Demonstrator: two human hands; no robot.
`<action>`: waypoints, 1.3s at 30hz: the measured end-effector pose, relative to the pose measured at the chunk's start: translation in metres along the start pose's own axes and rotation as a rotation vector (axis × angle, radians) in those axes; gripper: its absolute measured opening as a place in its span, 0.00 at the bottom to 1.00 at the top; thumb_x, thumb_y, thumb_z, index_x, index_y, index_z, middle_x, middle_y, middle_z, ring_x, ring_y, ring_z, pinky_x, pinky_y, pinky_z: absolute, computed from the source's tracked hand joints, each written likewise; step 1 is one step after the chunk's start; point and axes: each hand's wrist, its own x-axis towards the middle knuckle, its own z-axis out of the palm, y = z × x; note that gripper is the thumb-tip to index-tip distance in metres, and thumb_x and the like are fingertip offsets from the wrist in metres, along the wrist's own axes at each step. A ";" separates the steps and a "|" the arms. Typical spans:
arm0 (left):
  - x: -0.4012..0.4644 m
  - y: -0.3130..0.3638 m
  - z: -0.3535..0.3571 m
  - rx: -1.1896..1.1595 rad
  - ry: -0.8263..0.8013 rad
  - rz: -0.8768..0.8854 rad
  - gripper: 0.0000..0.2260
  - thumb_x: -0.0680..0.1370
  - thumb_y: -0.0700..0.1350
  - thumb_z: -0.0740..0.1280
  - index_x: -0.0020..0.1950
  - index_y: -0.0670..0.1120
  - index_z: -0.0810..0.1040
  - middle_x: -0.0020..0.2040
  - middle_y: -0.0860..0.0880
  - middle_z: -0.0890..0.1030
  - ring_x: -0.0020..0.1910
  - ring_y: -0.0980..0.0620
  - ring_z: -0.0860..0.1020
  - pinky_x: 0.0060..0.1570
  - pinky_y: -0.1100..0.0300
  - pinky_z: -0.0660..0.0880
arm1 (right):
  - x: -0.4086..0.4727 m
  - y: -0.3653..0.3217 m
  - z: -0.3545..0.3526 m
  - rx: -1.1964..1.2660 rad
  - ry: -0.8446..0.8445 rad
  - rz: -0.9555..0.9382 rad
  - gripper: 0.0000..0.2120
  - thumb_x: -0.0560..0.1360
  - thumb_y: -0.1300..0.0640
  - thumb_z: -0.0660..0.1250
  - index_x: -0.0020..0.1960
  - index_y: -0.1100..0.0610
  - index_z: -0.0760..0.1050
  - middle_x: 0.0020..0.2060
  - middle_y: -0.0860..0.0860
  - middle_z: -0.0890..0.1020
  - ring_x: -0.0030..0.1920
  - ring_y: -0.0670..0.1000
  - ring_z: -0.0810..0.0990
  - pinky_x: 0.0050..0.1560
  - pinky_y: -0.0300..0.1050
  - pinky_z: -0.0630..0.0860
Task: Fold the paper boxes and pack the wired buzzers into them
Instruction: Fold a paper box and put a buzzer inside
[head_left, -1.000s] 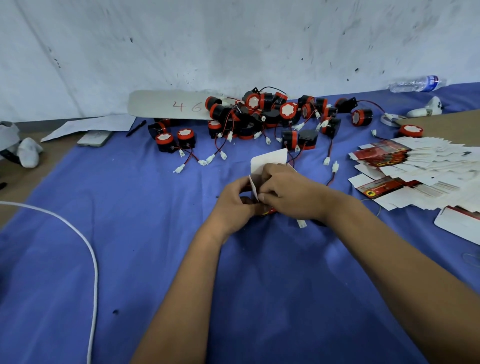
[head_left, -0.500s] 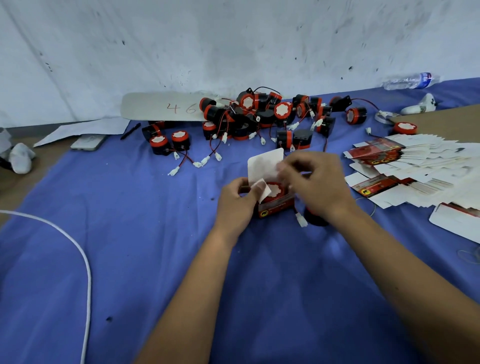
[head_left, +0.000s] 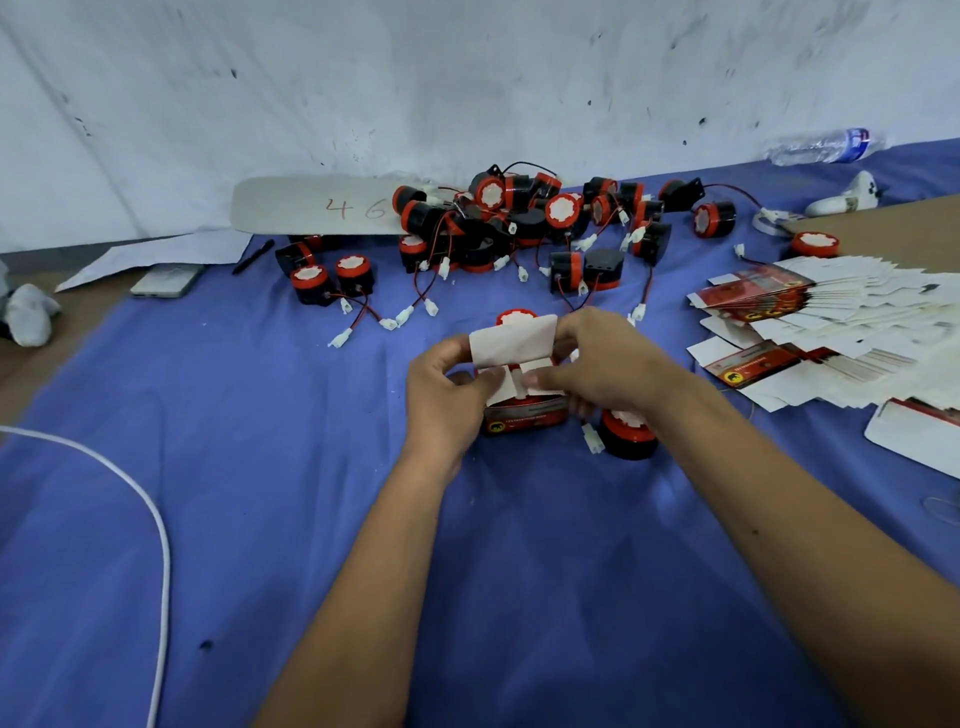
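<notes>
We steady red paper box (head_left: 524, 415) with left hand (head_left: 447, 395); right hand (head_left: 608, 369) pinches lid flap (head_left: 511, 345) open, likely for tucking; loose buzzer (head_left: 626, 434) waits beside.

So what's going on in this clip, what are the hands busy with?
A person is folding a small red paper box on the blue cloth. The left hand grips its side while the right hand works the white top flaps, which stand open. One buzzer sits just right of the box; a pile of buzzers and flat boxes wait behind.
</notes>
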 end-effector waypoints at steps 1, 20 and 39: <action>0.002 -0.001 -0.004 0.009 0.013 0.002 0.11 0.76 0.30 0.71 0.51 0.45 0.85 0.50 0.41 0.86 0.50 0.38 0.85 0.52 0.40 0.83 | 0.000 -0.008 0.002 -0.082 0.018 -0.035 0.10 0.74 0.55 0.76 0.51 0.58 0.82 0.37 0.54 0.85 0.30 0.54 0.83 0.30 0.47 0.79; -0.010 0.008 -0.059 0.175 -0.347 -0.011 0.13 0.75 0.37 0.77 0.59 0.45 0.86 0.64 0.55 0.83 0.52 0.37 0.81 0.60 0.43 0.80 | -0.019 -0.011 0.019 -0.472 -0.078 -0.355 0.32 0.78 0.31 0.55 0.56 0.56 0.83 0.51 0.54 0.83 0.55 0.56 0.78 0.57 0.56 0.74; -0.020 -0.001 -0.058 0.293 -0.341 0.078 0.30 0.66 0.30 0.80 0.64 0.50 0.78 0.59 0.52 0.82 0.51 0.36 0.81 0.53 0.40 0.81 | -0.016 -0.010 0.020 -0.527 -0.046 -0.528 0.23 0.80 0.40 0.64 0.71 0.48 0.75 0.48 0.48 0.84 0.47 0.51 0.79 0.45 0.50 0.74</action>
